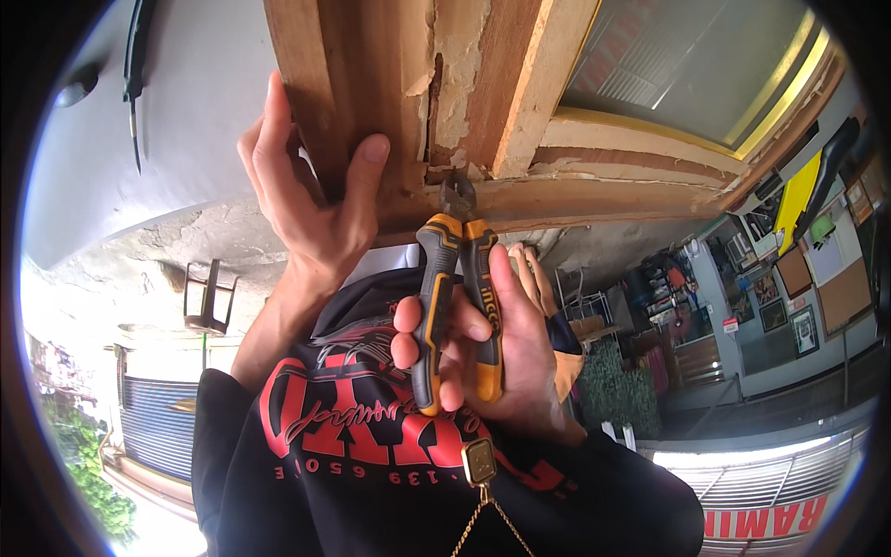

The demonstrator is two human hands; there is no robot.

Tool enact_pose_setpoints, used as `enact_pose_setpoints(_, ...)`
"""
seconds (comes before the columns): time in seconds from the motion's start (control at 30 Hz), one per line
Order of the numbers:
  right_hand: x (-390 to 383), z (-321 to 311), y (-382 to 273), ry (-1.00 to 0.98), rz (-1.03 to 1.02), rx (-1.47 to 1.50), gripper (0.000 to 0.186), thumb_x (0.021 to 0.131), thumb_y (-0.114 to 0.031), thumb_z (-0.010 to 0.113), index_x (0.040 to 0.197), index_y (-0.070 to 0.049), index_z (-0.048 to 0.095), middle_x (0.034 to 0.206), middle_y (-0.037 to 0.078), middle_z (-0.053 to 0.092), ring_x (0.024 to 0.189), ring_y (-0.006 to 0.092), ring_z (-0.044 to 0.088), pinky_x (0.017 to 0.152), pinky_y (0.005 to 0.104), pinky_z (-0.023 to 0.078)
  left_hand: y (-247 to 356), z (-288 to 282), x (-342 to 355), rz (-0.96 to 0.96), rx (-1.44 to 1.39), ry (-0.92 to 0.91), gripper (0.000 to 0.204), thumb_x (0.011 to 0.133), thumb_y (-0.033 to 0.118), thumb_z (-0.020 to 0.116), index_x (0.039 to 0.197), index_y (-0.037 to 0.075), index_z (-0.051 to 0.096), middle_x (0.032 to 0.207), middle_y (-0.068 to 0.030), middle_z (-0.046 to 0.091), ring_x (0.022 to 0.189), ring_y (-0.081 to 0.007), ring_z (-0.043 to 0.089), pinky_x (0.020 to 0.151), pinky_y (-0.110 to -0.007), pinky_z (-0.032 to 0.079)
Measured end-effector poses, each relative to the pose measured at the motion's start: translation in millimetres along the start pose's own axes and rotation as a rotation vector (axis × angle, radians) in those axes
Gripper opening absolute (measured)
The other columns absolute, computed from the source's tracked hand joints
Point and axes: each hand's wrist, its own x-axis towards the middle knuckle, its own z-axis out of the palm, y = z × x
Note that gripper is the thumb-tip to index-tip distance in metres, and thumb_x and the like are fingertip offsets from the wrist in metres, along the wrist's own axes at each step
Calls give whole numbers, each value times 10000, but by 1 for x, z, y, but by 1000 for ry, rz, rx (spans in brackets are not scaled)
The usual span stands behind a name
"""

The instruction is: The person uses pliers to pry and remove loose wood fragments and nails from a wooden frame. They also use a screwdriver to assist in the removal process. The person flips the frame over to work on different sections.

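My right hand (pixel 529 357) is closed around the black and orange handles of a pair of cutting pliers (pixel 432 311). The metal jaws point up at a worn joint in a wooden frame (pixel 371 111), right at its inner corner; whether they bite on anything is too small to tell. At the frame's left bar my left hand (pixel 314 209) grips the wood, thumb on its face and fingers around the outer edge. Strips of the wood near the jaws look chipped and split. A frosted glass pane (pixel 668 70) with gold edging sits in the frame's right part.
A yellow and black tool (pixel 800 200) lies to the right of the frame. On the pale grey surface at upper left is a slim dark tool (pixel 135 65). A stool (pixel 210 297) stands at the left, and crowded shelves (pixel 687 306) are at the right. A pendant (pixel 480 461) hangs before my chest.
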Motion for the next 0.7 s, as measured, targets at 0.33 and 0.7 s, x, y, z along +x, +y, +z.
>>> enact_pose_setpoints(0.33,2,9,3,48,-73,-122,695,929,-631,260,588,-40,395,1004,296,541,888,438,596,382,360,575,-6,-1,-5,25,-10,0,763,731,25,757,1364,-83,346,1059,-135,470,889,-208,464,737,-300,416)
enact_pose_setpoints(0.7,4,-2,-11,90,-82,-340,684,934,-621,281,528,-78,371,889,290,603,701,399,648,337,341,520,-6,-1,-3,55,-11,-4,735,734,13,747,1340,-119,353,1048,-149,484,857,-204,441,695,-287,405)
